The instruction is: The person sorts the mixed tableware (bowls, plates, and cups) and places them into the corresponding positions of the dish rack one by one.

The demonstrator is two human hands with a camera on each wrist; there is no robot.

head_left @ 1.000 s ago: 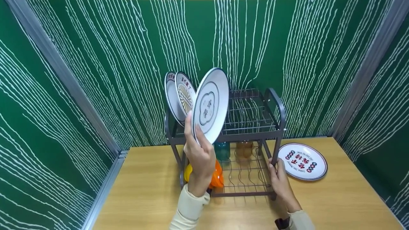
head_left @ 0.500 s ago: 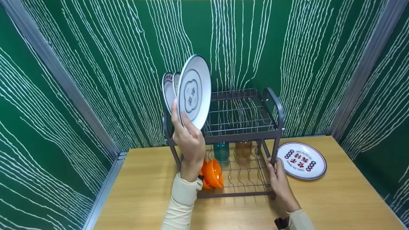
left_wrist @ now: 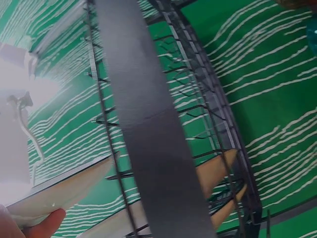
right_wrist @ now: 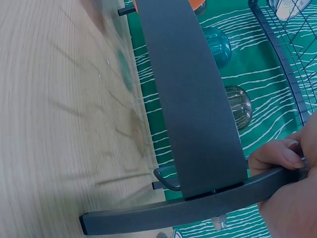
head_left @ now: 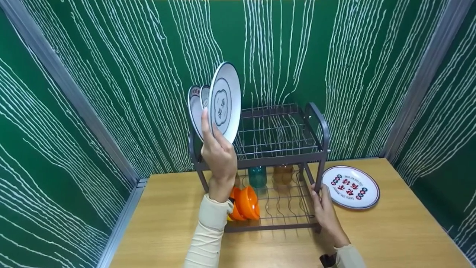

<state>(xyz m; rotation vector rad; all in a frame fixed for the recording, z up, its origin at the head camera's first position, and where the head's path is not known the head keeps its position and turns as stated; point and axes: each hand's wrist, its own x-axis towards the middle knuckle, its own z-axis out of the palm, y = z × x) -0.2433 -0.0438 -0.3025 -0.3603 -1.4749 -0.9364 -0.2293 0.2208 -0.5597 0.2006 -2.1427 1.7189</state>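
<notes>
In the head view my left hand [head_left: 220, 158] pinches a white plate [head_left: 232, 108] near its lower edge, fingers behind and thumb in front. The plate is nearly upright above the left part of a dark two-tier dish rack [head_left: 282, 159]. Just left of it two other plates lean in the top tier: one white plate [head_left: 194, 111] and a second plate [head_left: 204, 93], mostly hidden. In the left wrist view the held plate [left_wrist: 74, 193] appears apart from the rack's wires. My right hand [head_left: 327, 214] grips the rack's front right post [right_wrist: 148, 216], fingers curled round it.
On the rack's lower tier are orange bowls [head_left: 250, 203], a teal glass [head_left: 257, 176] and an amber glass [head_left: 283, 174]. A white plate with red characters [head_left: 351, 187] lies flat on the wooden table [head_left: 163, 223], right of the rack. Green walls enclose the table.
My left hand has carried the plate left and slightly up, closer to the two racked plates, mostly in the first half second. My right hand stays on the post.
</notes>
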